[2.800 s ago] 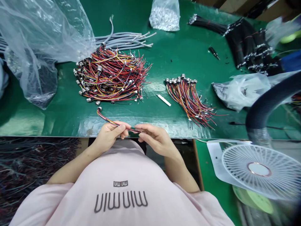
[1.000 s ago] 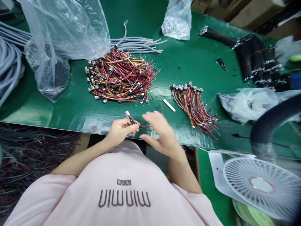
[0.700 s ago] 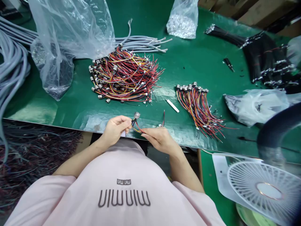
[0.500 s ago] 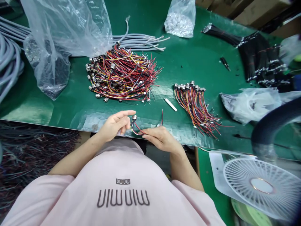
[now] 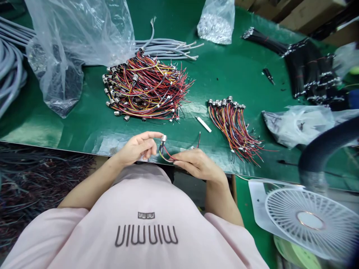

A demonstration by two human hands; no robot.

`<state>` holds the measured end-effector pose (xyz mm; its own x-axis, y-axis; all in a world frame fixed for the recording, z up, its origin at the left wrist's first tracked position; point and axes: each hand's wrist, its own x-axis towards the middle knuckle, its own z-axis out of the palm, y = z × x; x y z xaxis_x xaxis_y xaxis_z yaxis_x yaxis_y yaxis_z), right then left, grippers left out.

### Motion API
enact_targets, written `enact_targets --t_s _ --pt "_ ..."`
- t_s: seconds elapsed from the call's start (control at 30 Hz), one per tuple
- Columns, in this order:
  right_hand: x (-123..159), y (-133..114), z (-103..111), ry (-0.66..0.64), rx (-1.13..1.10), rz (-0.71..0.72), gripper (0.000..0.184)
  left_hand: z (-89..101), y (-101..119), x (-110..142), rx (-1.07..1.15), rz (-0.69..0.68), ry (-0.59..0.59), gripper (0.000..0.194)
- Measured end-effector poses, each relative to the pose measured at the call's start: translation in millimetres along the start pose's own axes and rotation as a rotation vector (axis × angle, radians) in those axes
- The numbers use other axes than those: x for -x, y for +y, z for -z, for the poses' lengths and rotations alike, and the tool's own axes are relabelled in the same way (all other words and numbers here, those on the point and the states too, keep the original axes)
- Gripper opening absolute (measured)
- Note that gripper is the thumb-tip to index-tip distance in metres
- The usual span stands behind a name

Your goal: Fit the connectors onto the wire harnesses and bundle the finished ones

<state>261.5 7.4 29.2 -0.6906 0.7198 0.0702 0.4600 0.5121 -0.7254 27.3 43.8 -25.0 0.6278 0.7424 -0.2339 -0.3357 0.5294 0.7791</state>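
Observation:
My right hand [image 5: 198,164] pinches the wires of a short wire harness [image 5: 166,154] just above the table's front edge. Its round metal connector [image 5: 164,138] stands upright at the left end, and the loose wire ends poke up behind my right hand. My left hand [image 5: 140,147] holds nothing; its index finger is stretched out with the tip at the connector, the other fingers loosely bent. Farther back lies a big heap of similar harnesses [image 5: 148,89]. A smaller row of harnesses [image 5: 228,127] is laid out to the right, connectors at the back.
A white stick-like object [image 5: 203,124] lies between heap and row. Grey cables [image 5: 165,48] and clear plastic bags [image 5: 215,28] sit behind. Black cable bundles [image 5: 301,67] are at the back right. A black hose [image 5: 322,145] and a white fan [image 5: 310,220] stand at right.
My left hand gripped the harness earlier, then let go and stretched out its index finger. My right hand took hold of the wires. The connector end has swung upright.

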Motion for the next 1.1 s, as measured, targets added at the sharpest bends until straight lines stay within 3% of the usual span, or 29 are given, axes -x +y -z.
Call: enact_targets --t_s 0.1,0.2,0.33,0.43,0.53,0.67,0.97,1.1 --pt "-1 0 0 -0.065 -0.052 0.076 0.028 0.4 1 0 -0.025 0.036 -0.001 0.048" --pt "-2 1 0 -0.080 -0.054 0.048 0.025 0.1 2 1 -0.036 0.048 0.025 0.044" --pt "-2 -3 0 0.178 0.205 -0.076 0.023 -1.2 3 2 0.033 -0.010 0.095 0.039" --pt "-7 -14 -7 0.382 0.353 0.006 0.024 -2.1 3 1 0.056 -0.029 0.109 0.038" --pt "-18 -22 -22 0.447 0.443 0.143 0.014 -2.8 2 1 0.043 -0.031 0.113 0.039" --pt "-31 -22 -40 0.499 0.597 0.137 0.007 -3.0 2 1 0.038 -0.037 0.113 0.041" --pt "-35 -22 -40 0.565 0.382 -0.011 0.011 2.2 -5 2 -0.069 -0.038 0.098 0.037" --pt "-35 -24 -38 0.551 0.392 -0.028 0.011 2.3 -5 2 -0.089 -0.043 0.088 0.036"
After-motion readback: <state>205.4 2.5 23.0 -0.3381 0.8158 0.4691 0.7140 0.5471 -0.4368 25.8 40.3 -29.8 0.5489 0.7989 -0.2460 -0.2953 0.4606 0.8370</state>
